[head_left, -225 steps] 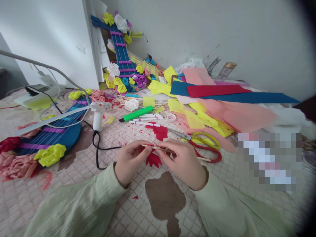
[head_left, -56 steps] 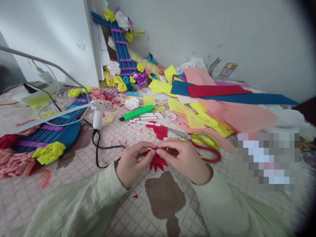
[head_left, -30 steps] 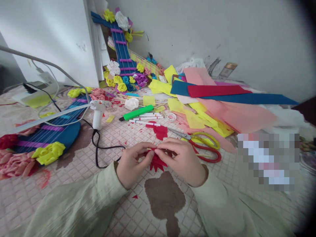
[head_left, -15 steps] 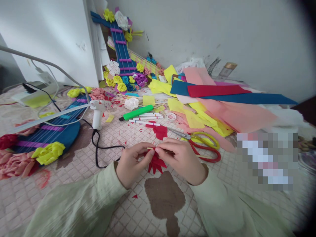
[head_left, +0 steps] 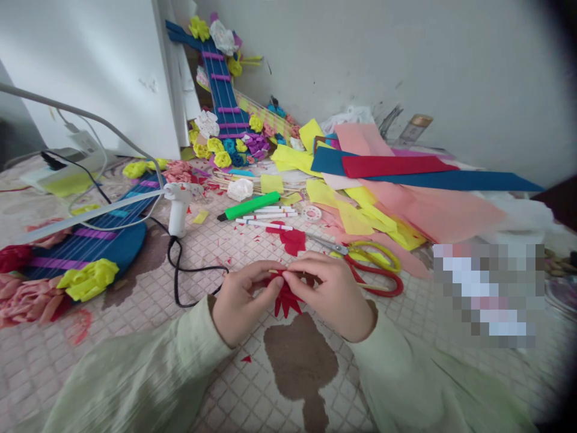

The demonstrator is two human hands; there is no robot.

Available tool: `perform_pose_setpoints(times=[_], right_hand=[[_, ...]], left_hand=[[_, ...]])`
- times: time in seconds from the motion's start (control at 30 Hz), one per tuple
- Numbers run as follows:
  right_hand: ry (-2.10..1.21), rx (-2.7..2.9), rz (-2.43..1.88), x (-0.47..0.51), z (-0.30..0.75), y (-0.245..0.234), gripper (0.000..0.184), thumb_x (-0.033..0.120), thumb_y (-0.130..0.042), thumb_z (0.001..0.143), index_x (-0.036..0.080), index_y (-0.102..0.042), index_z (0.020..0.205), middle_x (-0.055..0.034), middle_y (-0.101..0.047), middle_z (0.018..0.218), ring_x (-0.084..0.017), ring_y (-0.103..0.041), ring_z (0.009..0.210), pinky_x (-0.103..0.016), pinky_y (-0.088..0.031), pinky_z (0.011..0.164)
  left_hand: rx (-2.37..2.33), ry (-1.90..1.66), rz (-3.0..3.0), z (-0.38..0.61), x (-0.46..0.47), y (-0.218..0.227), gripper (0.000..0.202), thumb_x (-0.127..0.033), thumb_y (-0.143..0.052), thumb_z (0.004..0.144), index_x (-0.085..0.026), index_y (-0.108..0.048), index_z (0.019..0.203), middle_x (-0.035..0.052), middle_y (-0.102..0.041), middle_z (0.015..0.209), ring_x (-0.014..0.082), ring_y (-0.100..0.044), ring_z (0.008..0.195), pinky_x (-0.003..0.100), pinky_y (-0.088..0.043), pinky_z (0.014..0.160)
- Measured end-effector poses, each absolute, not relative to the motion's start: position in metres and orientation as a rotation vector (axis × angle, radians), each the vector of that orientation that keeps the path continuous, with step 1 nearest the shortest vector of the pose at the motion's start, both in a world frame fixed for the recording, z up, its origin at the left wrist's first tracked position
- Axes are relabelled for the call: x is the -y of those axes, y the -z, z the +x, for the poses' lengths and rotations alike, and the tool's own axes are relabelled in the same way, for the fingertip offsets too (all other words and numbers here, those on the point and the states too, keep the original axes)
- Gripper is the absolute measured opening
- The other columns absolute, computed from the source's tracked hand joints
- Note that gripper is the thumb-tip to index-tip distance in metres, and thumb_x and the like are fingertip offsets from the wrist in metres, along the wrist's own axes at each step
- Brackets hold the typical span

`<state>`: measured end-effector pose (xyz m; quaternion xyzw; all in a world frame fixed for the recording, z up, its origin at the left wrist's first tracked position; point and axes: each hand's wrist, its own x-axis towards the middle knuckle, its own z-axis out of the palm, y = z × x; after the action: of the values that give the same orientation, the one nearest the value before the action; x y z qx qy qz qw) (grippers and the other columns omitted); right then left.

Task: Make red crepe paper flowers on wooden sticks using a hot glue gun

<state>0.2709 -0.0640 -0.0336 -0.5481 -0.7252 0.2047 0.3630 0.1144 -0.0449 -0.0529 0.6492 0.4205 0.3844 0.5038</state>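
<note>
My left hand (head_left: pixel 238 300) and my right hand (head_left: pixel 331 294) meet low in the middle over the patterned mat (head_left: pixel 252 385). Both pinch a piece of red fringed paper (head_left: pixel 285 300) wound about a thin wooden stick (head_left: pixel 374 288), whose far end pokes out to the right past my right hand. The paper's pointed strips hang below my fingers. Just beyond my right hand lie red-and-yellow scissors (head_left: pixel 376 264) and another red paper scrap (head_left: pixel 293 239).
A white glue gun (head_left: pixel 178 207) with a black cord stands at the left. A green marker (head_left: pixel 250 206) and white pens (head_left: pixel 270 216) lie behind. Coloured paper sheets (head_left: pixel 406 180) pile up at the right. Blue paper guitars with flowers (head_left: pixel 90 240) lie left and lean on the wall.
The red paper has been wound tighter round the stick and the stick's left end no longer sticks out far. My hands have stayed in the same spot.
</note>
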Motion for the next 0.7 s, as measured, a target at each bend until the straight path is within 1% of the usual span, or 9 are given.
perform_pose_setpoints(times=[0.23, 0.33, 0.5, 0.7], right_hand=[[-0.56, 1.883, -1.41, 0.0649, 0.2719, 0.0344, 0.013, 0.017, -0.057, 0.079, 0.015, -0.07, 0.075, -0.0023, -0.064, 0.071, -0.011, -0.056, 0.062, -0.024, -0.042, 0.058], [-0.566, 1.897, -1.403, 0.0643, 0.2726, 0.0342, 0.014, 0.017, -0.056, 0.079, 0.015, -0.07, 0.077, -0.0021, -0.064, 0.072, -0.01, -0.054, 0.059, -0.024, -0.041, 0.056], [-0.588, 1.893, -1.384, 0.0629, 0.2721, 0.0323, 0.015, 0.017, -0.056, 0.079, 0.013, -0.07, 0.075, -0.0028, -0.063, 0.069, -0.011, -0.055, 0.061, -0.024, -0.042, 0.058], [-0.627, 1.879, -1.386, 0.063, 0.2743, 0.034, 0.014, 0.019, -0.056, 0.079, 0.015, -0.069, 0.074, -0.0021, -0.064, 0.068, -0.011, -0.055, 0.061, -0.024, -0.042, 0.057]], left_hand=[[-1.012, -0.925, 1.63, 0.1144, 0.0443, 0.0533, 0.021, -0.021, -0.053, 0.075, -0.008, -0.062, 0.09, 0.0123, -0.071, 0.084, 0.0177, -0.068, 0.073, 0.027, -0.056, 0.066], [-1.007, -0.924, 1.675, 0.1138, 0.0432, 0.0555, 0.02, -0.021, -0.053, 0.076, -0.009, -0.063, 0.089, 0.011, -0.071, 0.082, 0.0171, -0.067, 0.071, 0.026, -0.055, 0.065], [-1.012, -0.942, 1.732, 0.112, 0.0421, 0.0575, 0.019, -0.021, -0.052, 0.078, -0.01, -0.064, 0.088, 0.0092, -0.071, 0.079, 0.0155, -0.067, 0.068, 0.024, -0.055, 0.063], [-1.023, -0.957, 1.787, 0.1111, 0.0411, 0.0584, 0.018, -0.021, -0.052, 0.078, -0.011, -0.064, 0.088, 0.0069, -0.072, 0.075, 0.0138, -0.067, 0.065, 0.022, -0.054, 0.061]])
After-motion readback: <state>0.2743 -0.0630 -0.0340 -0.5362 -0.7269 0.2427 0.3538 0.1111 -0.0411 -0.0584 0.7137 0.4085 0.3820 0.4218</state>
